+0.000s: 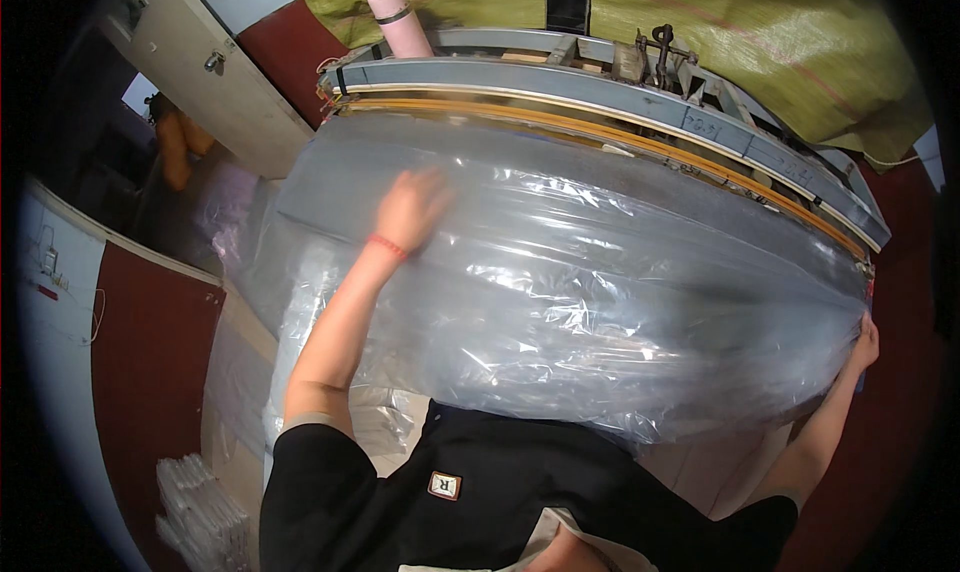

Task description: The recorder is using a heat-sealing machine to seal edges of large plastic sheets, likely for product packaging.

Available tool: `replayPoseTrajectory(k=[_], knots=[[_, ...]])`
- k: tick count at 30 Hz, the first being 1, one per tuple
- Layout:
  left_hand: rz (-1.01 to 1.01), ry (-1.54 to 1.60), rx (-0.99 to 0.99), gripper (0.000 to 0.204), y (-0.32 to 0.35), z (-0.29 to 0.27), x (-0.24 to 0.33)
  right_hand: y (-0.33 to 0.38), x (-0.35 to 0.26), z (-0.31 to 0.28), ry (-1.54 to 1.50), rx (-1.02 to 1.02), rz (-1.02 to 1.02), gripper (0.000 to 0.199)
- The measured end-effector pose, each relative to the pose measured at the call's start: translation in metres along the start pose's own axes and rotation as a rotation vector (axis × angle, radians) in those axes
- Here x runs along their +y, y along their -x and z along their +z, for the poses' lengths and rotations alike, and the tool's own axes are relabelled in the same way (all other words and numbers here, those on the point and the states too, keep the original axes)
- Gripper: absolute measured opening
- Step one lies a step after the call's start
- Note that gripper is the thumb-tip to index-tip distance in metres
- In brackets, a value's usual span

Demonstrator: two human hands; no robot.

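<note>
A large sheet of clear plastic film (pixel 560 272) lies across the work surface in front of me, wrinkled and shiny, its near part reaching down to my body. Over its left part is my left hand (pixel 412 210), blurred by motion, with the fingers looking spread and nothing visible in them. A red band circles that wrist. At the far right, my right hand (pixel 866 344) is closed on the edge of the film, where folds run toward the fingers. Its fingertips are partly hidden.
Beyond the film runs a long grey metal bar (pixel 520 75) with an orange strip (pixel 600 132) below it. A pink bottle (pixel 399 22) stands behind the bar, near a metal clamp (pixel 661 57). Stacked clear plastic packs (pixel 203 512) sit low on the left, near a doorway with a door (pixel 215 82).
</note>
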State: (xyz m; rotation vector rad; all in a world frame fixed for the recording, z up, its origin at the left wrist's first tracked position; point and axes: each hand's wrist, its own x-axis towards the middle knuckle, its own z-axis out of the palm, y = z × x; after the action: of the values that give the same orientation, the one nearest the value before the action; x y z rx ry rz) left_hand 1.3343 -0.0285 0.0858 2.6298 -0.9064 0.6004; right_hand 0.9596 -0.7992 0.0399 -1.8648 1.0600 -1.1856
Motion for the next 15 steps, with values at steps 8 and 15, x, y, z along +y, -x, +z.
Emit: replayPoseTrajectory(k=[8, 15], knots=[[-0.301, 0.152, 0.204, 0.03, -0.033, 0.024, -0.016, 0.041, -0.052, -0.052, -0.304, 0.054, 0.166, 0.028], [-0.24, 0.159, 0.072, 0.015, -0.037, 0.027, -0.029, 0.034, -0.053, -0.083, -0.235, 0.034, 0.172, 0.029]])
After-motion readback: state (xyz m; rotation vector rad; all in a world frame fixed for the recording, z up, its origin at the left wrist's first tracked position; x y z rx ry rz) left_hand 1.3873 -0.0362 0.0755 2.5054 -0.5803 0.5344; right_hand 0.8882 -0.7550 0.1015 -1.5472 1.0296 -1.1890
